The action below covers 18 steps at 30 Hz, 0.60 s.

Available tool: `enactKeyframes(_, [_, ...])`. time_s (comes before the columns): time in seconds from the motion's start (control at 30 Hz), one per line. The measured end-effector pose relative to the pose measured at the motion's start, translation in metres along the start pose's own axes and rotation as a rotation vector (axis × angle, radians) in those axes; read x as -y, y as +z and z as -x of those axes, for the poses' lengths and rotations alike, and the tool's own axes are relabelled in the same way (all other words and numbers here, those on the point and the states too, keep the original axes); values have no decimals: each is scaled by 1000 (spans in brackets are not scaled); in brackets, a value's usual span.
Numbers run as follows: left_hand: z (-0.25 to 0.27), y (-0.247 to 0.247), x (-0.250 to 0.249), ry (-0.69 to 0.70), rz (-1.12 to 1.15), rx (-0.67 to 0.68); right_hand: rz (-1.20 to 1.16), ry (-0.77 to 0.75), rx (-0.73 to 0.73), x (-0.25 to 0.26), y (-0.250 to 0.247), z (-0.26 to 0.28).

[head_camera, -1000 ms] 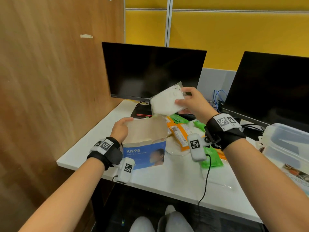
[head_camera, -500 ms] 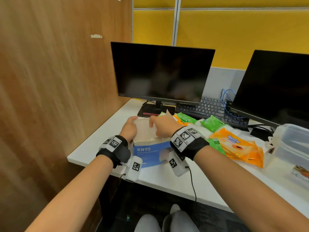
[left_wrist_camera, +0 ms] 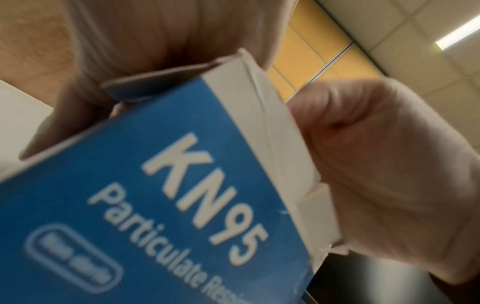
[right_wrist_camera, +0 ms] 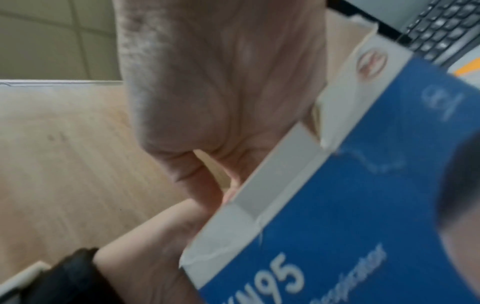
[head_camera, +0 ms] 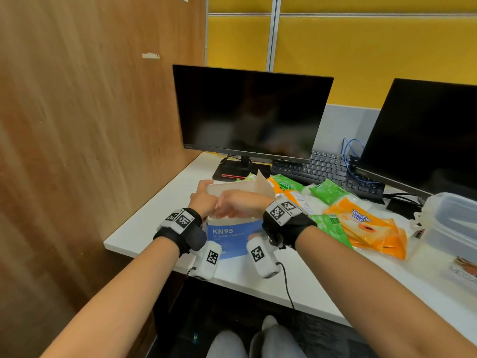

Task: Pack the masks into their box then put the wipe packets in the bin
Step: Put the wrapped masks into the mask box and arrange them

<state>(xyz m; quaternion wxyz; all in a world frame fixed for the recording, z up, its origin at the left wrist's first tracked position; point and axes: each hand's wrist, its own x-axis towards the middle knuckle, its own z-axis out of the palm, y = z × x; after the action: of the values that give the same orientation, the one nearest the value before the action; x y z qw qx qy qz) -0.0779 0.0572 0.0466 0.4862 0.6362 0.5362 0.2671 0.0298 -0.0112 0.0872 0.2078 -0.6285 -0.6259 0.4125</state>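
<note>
The blue box (head_camera: 233, 237) marked KN95 stands upright on the white desk (head_camera: 144, 226), close to its front edge, with its top open and one brown flap (head_camera: 263, 186) standing up at the back. All places below are given from this box.

The left hand (head_camera: 204, 200) is at the left upper edge of the box. In the left wrist view its fingers (left_wrist_camera: 145, 30) curl over the rim, so it grips the box wall. The right hand (head_camera: 241, 206) is above the opening, with the fingers reaching down inside; their tips are hidden by the box wall and by the hand itself. In the right wrist view something pale (right_wrist_camera: 207, 162) shows between the thumb and the fingers, but the picture is blurred and I cannot tell if it is a mask or a part of the box, nor if the hand is clamped on it. The inside of the box is not visible in any view.

To the right of the box lie the wipe packets, some green (head_camera: 327, 191) and some orange (head_camera: 361, 223), partly one over another and partly covered by the right wrist band. Further right stands a clear plastic bin (head_camera: 451, 223), cut off by the picture edge. Behind the box are a dark monitor (head_camera: 250, 112) and a black keyboard (head_camera: 327, 169); a second monitor (head_camera: 426, 135) to the right is also cut off.
</note>
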Motion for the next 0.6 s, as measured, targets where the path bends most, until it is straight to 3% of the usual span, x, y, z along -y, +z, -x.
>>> enactKeyframes(0.13, [-5, 2, -1, 8, -173, -55, 84, -185, -515, 0, -47, 24])
enactKeyframes(0.2, [-5, 5, -2, 27, -273, -104, 150, -84, -721, -15, -75, 32])
enactKeyframes(0.23, [-7, 7, -1, 42, -297, -118, 258, 27, -727, -25, -83, 35])
enactKeyframes(0.27, [-10, 8, 0, 49, -293, -112, 369, 150, -632, -37, -89, 37])
enactKeyframes(0.33, [-16, 9, 1, 45, -271, -83, 549, 359, -283, -73, -83, 37])
enactKeyframes(0.4, [-18, 8, 1, 41, -279, -67, 631, 448, -44, -105, -65, 34])
enactKeyframes(0.5, [-15, 6, 0, 37, -276, -61, 757, 460, -14, -140, -42, 18])
enactKeyframes(0.6, [-13, 7, -2, 35, -254, -69, 882, 459, -135, -149, -25, 2])
